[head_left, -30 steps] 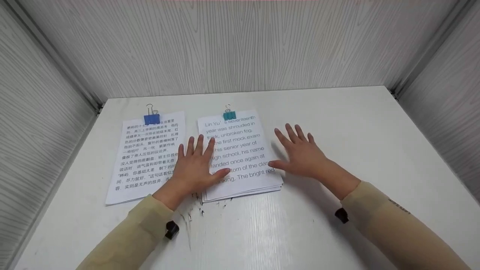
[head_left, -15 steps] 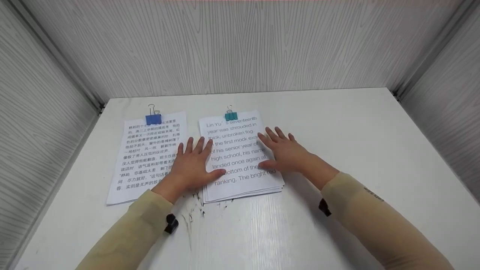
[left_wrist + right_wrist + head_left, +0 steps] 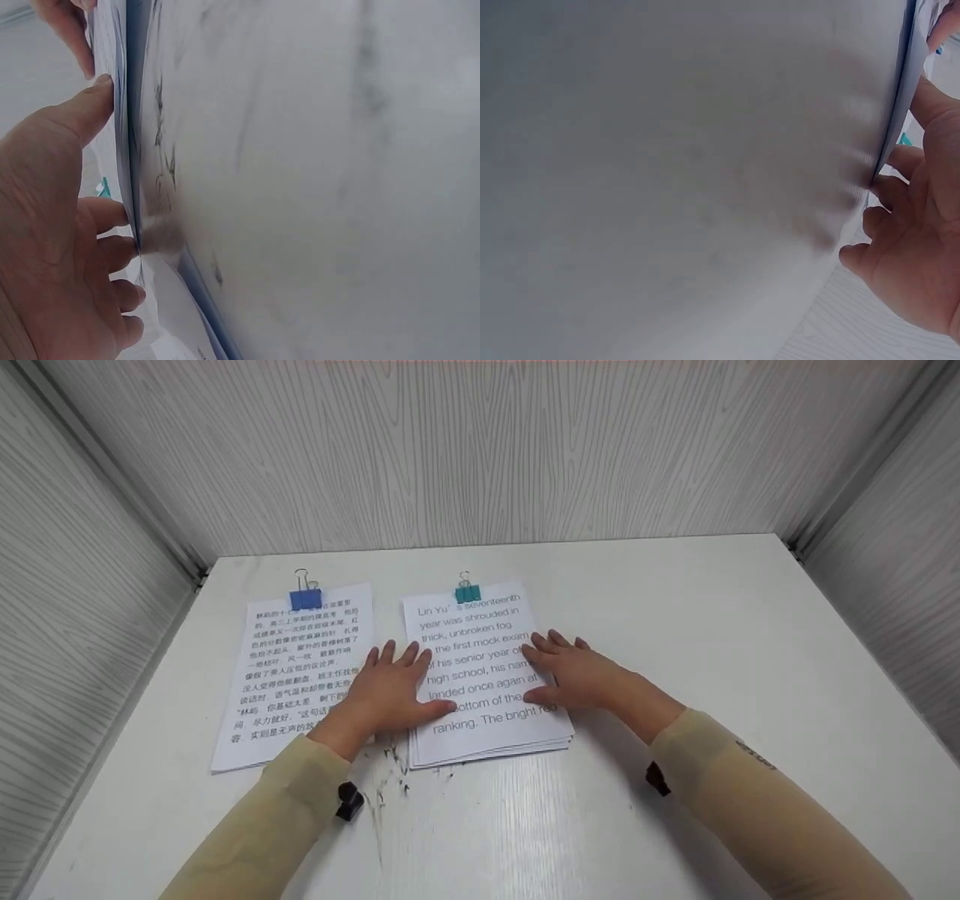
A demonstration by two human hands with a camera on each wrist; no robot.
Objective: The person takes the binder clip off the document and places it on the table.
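A stack of white sheets printed in English (image 3: 480, 682) lies on the table, with a teal binder clip (image 3: 468, 593) at its top edge. My left hand (image 3: 386, 694) is at the stack's left edge, its thumb over the top sheet and its fingers extended along the side. On the opposite edge, my right hand (image 3: 585, 679) touches the paper with thumb and fingertips, fingers loosely straight. The left wrist view shows the left thumb and fingertips (image 3: 127, 294) close against the page edges. Neither hand grips the stack.
Left of it lies another stack with Chinese print (image 3: 292, 675), held by a blue binder clip (image 3: 305, 599) and partly covered by my left hand. Dark scuff marks (image 3: 405, 789) show on the white table (image 3: 480, 840). Grey wood-grain panels (image 3: 487, 450) enclose the back and sides.
My right hand has moved left from beside the English stack to its right edge. That stack has shifted slightly right, and my left hand has moved a little right with it.
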